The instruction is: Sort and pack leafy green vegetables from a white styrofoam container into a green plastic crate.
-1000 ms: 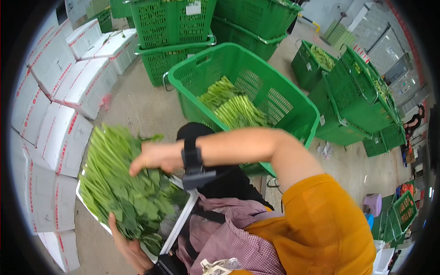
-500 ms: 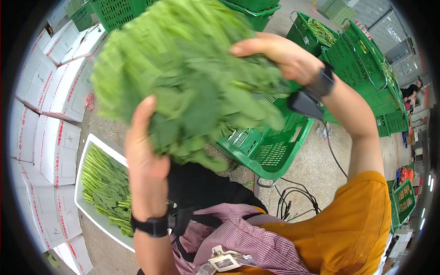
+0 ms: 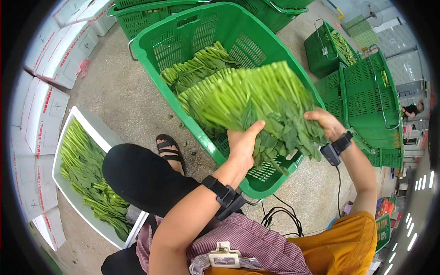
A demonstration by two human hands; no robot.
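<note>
A big bundle of leafy green vegetables point(image 3: 261, 98) is held between my two hands over a green plastic basket point(image 3: 161, 88). Its cut stalks point away from me and its dark leaves hang toward me. My left hand point(image 3: 243, 142) grips the leafy side at the left, thumb on top. Around the right edge of the leaves is my right hand point(image 3: 325, 123), its fingers partly hidden behind them. More leafy greens point(image 3: 201, 66) lie in the basket under and beyond the bundle. To my left a white foam box point(image 3: 101, 133) holds more of the same stalks.
White cartons point(image 3: 46, 107) with red print are stacked along the left. More green crates point(image 3: 373, 87) stand at the right, one holding green pods point(image 3: 341, 46). Black cables point(image 3: 284, 215) lie on the floor by the basket's near end. My knee point(image 3: 137, 176) is between box and basket.
Both hands have swung the bundle from high in front of me down and right, over the green basket. The view has shifted too, so more of the basket shows.
</note>
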